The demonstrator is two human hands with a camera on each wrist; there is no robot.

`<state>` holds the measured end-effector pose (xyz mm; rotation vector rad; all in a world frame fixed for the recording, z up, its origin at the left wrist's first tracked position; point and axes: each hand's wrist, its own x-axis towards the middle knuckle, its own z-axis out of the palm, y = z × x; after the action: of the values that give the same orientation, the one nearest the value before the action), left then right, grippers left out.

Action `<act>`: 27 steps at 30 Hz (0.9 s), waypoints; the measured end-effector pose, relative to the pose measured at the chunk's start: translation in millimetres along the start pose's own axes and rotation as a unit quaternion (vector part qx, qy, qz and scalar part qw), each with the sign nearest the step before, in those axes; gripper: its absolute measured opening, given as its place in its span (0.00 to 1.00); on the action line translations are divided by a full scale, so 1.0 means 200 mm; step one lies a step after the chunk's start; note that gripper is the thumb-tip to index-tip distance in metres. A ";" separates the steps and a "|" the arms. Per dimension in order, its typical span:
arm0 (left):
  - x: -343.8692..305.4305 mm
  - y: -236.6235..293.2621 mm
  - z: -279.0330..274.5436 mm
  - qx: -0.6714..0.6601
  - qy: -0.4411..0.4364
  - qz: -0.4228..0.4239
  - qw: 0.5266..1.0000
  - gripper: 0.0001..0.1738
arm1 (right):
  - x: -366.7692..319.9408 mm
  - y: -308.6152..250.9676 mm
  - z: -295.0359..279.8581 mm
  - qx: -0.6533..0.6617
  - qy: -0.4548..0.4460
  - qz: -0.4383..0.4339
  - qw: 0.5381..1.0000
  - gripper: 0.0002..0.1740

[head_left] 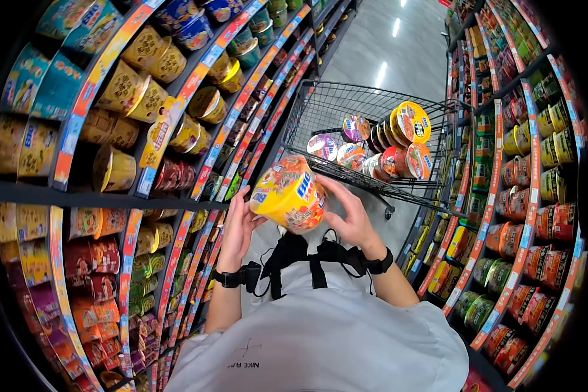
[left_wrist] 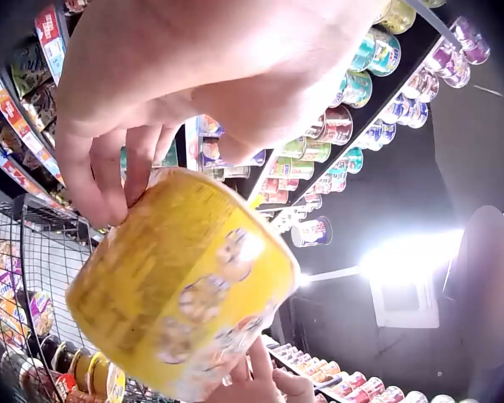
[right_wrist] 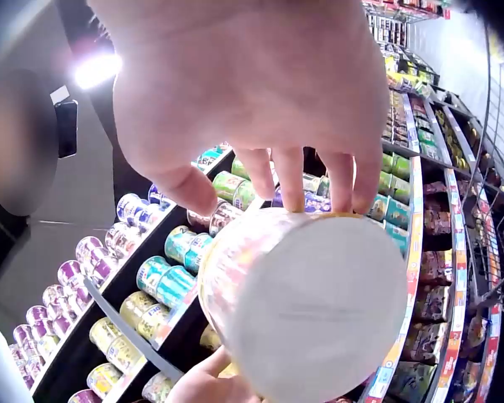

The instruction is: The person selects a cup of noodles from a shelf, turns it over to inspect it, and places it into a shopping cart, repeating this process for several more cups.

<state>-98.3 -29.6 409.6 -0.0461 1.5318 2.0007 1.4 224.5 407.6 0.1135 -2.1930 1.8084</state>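
Blue "BIG" lettering shows on the lid of the yellow noodle bowl [head_left: 289, 194], head view. An upside-down "NIKE" print sits on the white shirt [head_left: 333, 333], w/ further letters too small to read. Shelf-edge price strips [head_left: 155, 140] and lids of bowls [head_left: 408, 124] in the cart [head_left: 310, 108]: print illegible. Wrist views: bowl's print blurred, nothing readable.
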 end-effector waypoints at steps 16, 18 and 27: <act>1.00 0.13 -0.10 0.007 -0.114 -0.030 0.993 0.23 | 0.62 0.40 0.04 -0.080 0.202 0.207 0.954 0.12; 1.11 0.14 -0.06 0.043 -0.115 -0.041 0.992 0.26 | 0.66 0.51 0.00 -0.099 0.210 0.203 0.951 0.13; 1.86 -0.18 0.15 0.146 -0.099 -0.154 0.972 0.33 | 0.91 1.24 -0.41 -0.075 0.101 0.336 0.933 0.24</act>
<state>-373.1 167.1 246.4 0.0328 1.5656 1.4793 -217.9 378.1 236.2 -0.9213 -2.3684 1.8235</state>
